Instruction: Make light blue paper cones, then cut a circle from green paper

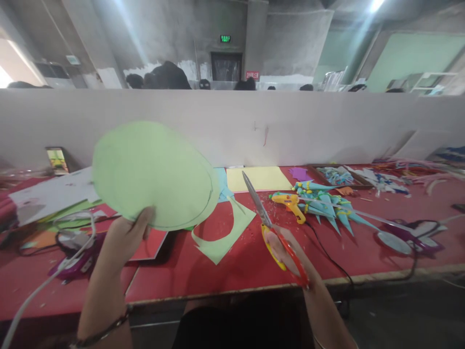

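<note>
My left hand (136,230) pinches the lower edge of a large light-green paper oval (152,169), held up above the table. A pencil line curves along the oval's right rim. In my right hand (285,249) is a pair of scissors (259,198) with red and yellow handles, blades pointing up and away from me. The blades look closed and are apart from the paper. Between the hands, a curved green paper offcut (218,247) lies on the red table (189,283).
Right of the scissors lie a yellow glue gun (289,202) and blue paper cones (329,208). Yellow paper sheets (256,179) rest against the white partition (232,126). A phone (57,160) leans at the left, above white paper (43,194). A purple device (74,261) with a cable sits front left.
</note>
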Available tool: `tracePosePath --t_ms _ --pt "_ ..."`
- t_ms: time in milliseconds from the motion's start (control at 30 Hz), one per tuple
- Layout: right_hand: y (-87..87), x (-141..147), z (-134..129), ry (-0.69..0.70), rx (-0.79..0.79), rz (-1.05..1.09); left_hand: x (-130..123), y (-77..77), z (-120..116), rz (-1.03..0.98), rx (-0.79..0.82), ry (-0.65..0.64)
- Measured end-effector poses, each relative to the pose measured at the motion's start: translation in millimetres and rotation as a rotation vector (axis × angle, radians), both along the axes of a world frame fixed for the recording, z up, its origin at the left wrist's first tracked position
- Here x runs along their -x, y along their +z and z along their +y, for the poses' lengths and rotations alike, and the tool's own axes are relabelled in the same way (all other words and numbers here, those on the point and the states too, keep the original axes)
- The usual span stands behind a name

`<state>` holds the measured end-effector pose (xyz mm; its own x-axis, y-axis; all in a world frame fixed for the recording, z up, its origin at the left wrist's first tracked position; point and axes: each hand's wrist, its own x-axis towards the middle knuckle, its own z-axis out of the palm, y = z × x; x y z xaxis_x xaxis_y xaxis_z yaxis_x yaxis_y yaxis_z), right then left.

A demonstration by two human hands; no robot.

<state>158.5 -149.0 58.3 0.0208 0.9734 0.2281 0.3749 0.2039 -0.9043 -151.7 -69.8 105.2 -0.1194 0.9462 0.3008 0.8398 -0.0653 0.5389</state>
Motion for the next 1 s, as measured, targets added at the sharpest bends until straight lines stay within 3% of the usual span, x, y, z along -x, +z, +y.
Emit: tracePosePath --t_ms 333,467,600,767,1000 --pt "-25.4 -29 5 -0.360 0.281 -0.726 0 -16.6 6 -0.113 0.054 -0.057" --pt "-36.7 -32 8 -0.449 0.390 -0.923 0 -22.4 7 -0.130 0.071 -0.065" --pt "-45.0 -31 12 -0.475 0.486 -0.987 0 -22.9 5 -0.129 0.082 -0.060" --pt "-51.9 -27 20 -0.552 0.491 -1.022 -1 -24.1 3 -0.137 0.096 -0.044" --pt "-57.4 -23 28 -0.596 0.339 -1.096 1 -32.6 2 -0.194 -0.001 -0.145"
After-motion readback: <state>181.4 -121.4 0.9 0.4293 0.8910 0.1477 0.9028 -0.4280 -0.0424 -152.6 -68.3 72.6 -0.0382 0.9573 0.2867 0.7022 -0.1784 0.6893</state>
